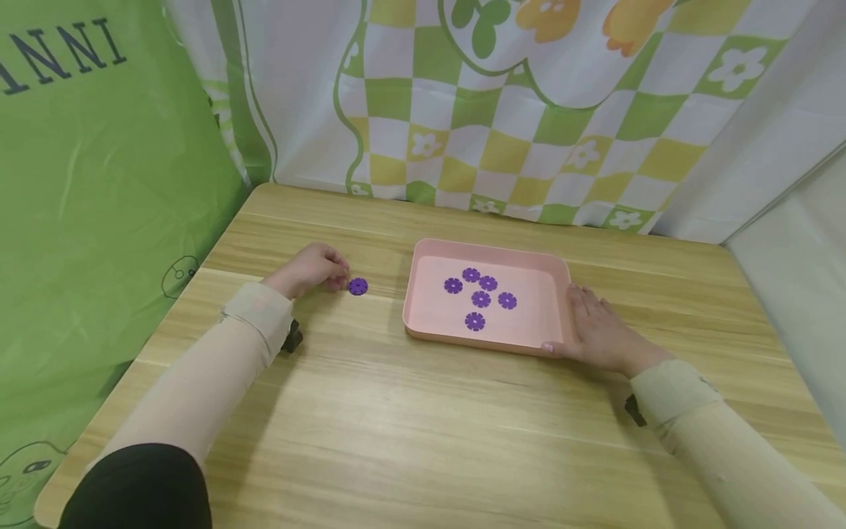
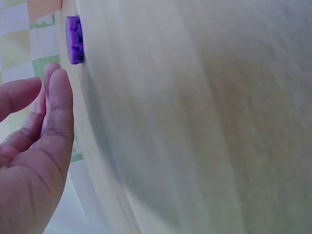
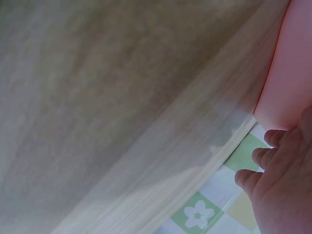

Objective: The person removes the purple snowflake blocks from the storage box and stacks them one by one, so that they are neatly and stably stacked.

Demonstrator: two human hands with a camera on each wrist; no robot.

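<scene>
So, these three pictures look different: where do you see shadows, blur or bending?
Head view: clearest and evenly lit, with soft shadows on the table. Left wrist view: the table's surface looks blurred and its edge bows, perhaps from the lens; a curved shadow runs beside the left hand. Right wrist view: dimmer, the table's grain soft, the right hand sharper.

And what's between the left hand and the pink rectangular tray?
A round purple notched disc, near the left hand; then bare wooden tabletop up to the tray, in the head view.
</scene>
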